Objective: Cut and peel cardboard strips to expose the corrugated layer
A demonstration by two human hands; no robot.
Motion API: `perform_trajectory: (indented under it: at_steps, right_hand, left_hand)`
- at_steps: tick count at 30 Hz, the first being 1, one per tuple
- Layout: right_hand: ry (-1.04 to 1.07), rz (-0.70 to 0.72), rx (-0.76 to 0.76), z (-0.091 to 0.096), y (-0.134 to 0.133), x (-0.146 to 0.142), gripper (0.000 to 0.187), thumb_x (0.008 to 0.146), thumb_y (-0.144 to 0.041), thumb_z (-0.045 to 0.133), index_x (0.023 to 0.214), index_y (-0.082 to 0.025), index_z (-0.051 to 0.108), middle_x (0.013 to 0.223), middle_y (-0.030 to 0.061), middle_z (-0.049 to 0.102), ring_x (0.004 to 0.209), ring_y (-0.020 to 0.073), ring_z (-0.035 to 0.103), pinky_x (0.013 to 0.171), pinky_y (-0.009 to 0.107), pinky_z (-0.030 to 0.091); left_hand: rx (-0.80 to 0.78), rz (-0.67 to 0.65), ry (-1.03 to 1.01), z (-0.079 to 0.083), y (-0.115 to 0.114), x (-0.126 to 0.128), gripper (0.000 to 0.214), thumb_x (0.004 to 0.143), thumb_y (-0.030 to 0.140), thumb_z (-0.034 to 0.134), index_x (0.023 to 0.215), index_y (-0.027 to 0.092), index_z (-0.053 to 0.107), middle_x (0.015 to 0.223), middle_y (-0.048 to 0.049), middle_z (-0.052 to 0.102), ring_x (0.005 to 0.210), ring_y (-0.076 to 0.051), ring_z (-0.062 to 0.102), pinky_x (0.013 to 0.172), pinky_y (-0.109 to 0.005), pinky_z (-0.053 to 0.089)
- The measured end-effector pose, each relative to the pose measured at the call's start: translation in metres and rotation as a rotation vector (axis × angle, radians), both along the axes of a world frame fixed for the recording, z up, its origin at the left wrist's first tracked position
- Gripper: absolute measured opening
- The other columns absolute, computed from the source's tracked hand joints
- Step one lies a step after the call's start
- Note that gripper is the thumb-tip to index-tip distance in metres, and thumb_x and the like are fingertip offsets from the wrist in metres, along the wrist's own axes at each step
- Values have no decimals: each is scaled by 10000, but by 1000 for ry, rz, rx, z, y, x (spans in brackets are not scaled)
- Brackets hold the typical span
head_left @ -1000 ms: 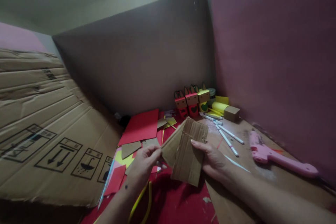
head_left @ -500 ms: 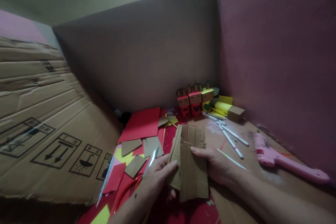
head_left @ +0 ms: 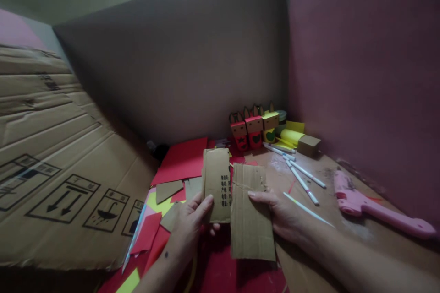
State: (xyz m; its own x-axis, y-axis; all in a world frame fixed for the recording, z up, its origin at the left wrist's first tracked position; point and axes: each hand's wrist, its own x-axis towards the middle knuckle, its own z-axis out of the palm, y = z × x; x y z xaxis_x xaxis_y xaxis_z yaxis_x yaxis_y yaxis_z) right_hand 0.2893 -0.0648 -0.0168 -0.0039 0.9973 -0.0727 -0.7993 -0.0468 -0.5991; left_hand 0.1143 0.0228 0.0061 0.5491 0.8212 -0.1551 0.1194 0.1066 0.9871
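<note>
My left hand (head_left: 188,224) pinches a small cardboard piece with black print (head_left: 216,183), holding it upright. My right hand (head_left: 280,213) grips a larger plain cardboard strip (head_left: 250,219) by its right edge, thumb across the front. The two pieces are side by side above the red paper on the table. Scissors seen a moment ago are hidden.
A big flattened carton (head_left: 58,169) leans at the left. Red paper sheet (head_left: 184,160) and cardboard scraps lie ahead. Small box figures (head_left: 254,128) stand at the back. White pens (head_left: 302,178) and a pink glue gun (head_left: 374,210) lie on the wooden table at the right.
The folded cardboard has come apart into two pieces. My left hand now holds the printed piece apart from the larger strip; the scissors have dropped out of sight.
</note>
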Motion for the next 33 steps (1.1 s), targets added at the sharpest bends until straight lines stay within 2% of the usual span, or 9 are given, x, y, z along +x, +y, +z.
perform_trajectory:
  at_steps: [5, 11, 14, 17, 21, 24, 27, 30, 33]
  right_hand:
    - [-18, -14, -4, -2, 0, 1, 349, 697, -171, 614, 1040, -107, 636, 884, 119, 709, 773, 244, 656, 803, 407, 458]
    - [-14, -43, -102, 3, 1, 1, 272, 676, -180, 615, 928, -101, 678, 790, 109, 714, 705, 234, 649, 750, 377, 476]
    - [7, -63, -182, 7, -1, 2, 213, 680, -177, 611, 863, -101, 687, 720, 95, 711, 632, 206, 640, 703, 349, 487]
    - [46, 11, -299, 13, -5, 3, 204, 708, -249, 600, 800, -90, 687, 638, 94, 695, 546, 188, 620, 600, 320, 493]
    - [4, 33, -366, 20, -13, 3, 256, 724, -326, 600, 802, -96, 681, 589, 89, 681, 469, 175, 594, 490, 286, 472]
    - [-30, 24, -332, 23, -16, 1, 261, 729, -307, 601, 863, -96, 676, 617, 91, 689, 482, 168, 601, 515, 277, 481]
    - [-4, 70, -303, 21, -15, 1, 279, 721, -310, 603, 883, -95, 676, 623, 91, 690, 508, 171, 613, 546, 276, 488]
    - [34, 81, -323, 18, -14, 1, 241, 706, -317, 615, 821, -116, 682, 551, 62, 667, 466, 164, 593, 484, 264, 462]
    - [23, 50, -359, 15, -13, 1, 221, 690, -324, 638, 772, -123, 683, 567, 58, 677, 460, 164, 597, 473, 267, 459]
  left_hand:
    - [3, 19, 11, 1, -2, 1, 438, 758, 421, 597, 1091, 141, 553, 787, -70, 692, 414, -81, 552, 365, -166, 436]
    - [13, 31, 50, 4, 1, -1, 421, 738, 429, 608, 1044, 144, 561, 732, -46, 673, 424, -97, 554, 358, -178, 431]
    - [47, -10, 90, 3, 5, -3, 333, 750, 425, 601, 907, 131, 590, 556, 6, 598, 335, -55, 449, 296, -137, 316]
    - [11, -73, 84, 4, 4, -4, 269, 750, 393, 615, 781, 127, 596, 475, 42, 519, 290, -12, 315, 276, -129, 214]
    - [-55, -156, 100, 8, -1, -2, 222, 740, 351, 628, 749, 132, 600, 469, 37, 528, 276, -15, 319, 271, -148, 178]
    - [-77, -216, 96, 6, -2, -1, 188, 757, 324, 605, 756, 136, 603, 451, 34, 530, 268, -18, 337, 276, -152, 169]
    - [-61, -185, 107, -1, 3, -3, 289, 751, 341, 593, 959, 140, 587, 540, 1, 587, 349, -79, 486, 299, -164, 270]
    - [203, 40, 178, -2, 14, -9, 530, 731, 361, 588, 1203, 162, 454, 813, -55, 636, 514, -139, 599, 385, -223, 418]
    - [658, 217, 373, 9, 34, -21, 382, 791, 357, 507, 1120, 164, 519, 999, -81, 607, 675, -143, 607, 590, -270, 502]
